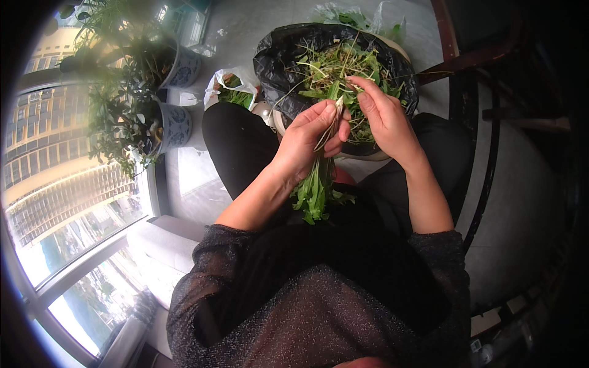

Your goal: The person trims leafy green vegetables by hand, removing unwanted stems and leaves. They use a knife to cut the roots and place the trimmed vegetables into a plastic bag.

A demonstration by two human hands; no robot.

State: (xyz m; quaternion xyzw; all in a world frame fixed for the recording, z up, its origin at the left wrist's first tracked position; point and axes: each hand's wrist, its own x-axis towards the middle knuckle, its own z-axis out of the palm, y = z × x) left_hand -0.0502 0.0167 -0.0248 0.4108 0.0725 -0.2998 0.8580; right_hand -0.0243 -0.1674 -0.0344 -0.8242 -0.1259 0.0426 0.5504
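My left hand [308,138] is closed round a bunch of leafy greens [317,188]. Their pale stem ends point up past my thumb, and the leaves hang down toward my lap. My right hand [384,115] is just to the right, thumb and forefinger nearly together; whether a thin stem lies between the fingertips is too small to tell. Beneath and beyond both hands is a wide container lined with a black plastic bag [280,46], holding a heap of loose greens and stalks [322,69].
A white plastic bag [214,87] of greens stands left of the container, and a clear bag [377,20] of leaves lies behind it. Potted plants in patterned pots [175,126] stand by the window at left. Dark red wooden furniture legs [444,32] are at upper right.
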